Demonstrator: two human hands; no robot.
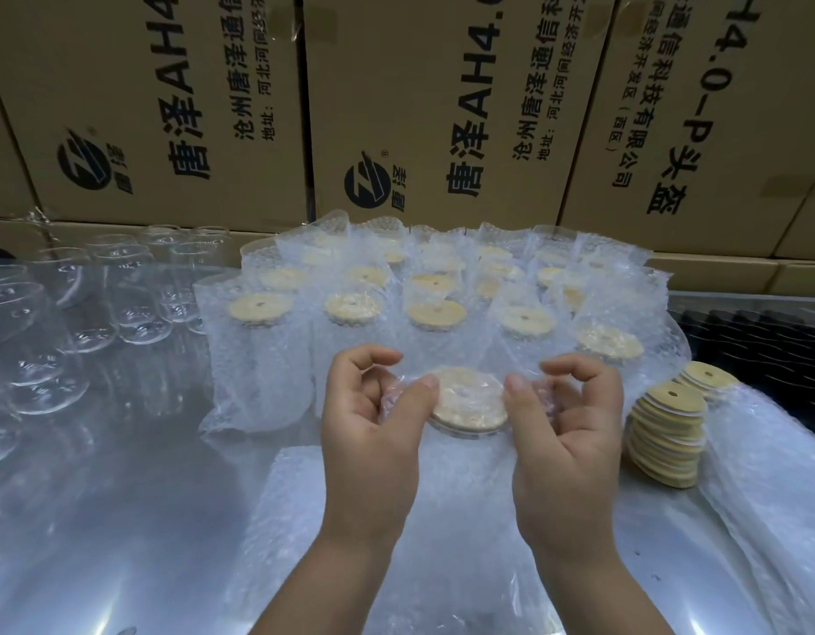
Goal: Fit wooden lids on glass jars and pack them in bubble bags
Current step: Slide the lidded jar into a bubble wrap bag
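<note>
So both hands are working the same piece here: the left hand [373, 428] and the right hand [566, 433] are each pinching the mouth of a clear bubble-wrap bag [465, 359], thumb against curled fingers, so both grips are clamping film rather than glass. The round pale wooden lid [470, 401] is sitting dead centre between the two thumbs, facing up through the plastic. The clear glass jar [447, 430] under it is mostly hidden, with just a sliver of rim peeking out at the near edge. So the jar's long axis is running pretty much straight up and down, and neither hand is nearer. I can't tell if its base is resting on the shiny grey counter [98, 520]. I'm guessing this one is about done and heading for the rows of already bagged lidded jars [350, 309] standing right behind the hands. The stack of loose wooden lids [667, 437] is leaning near the right hand, and the bare glass jars [135, 286] are waiting well off to the left
</note>
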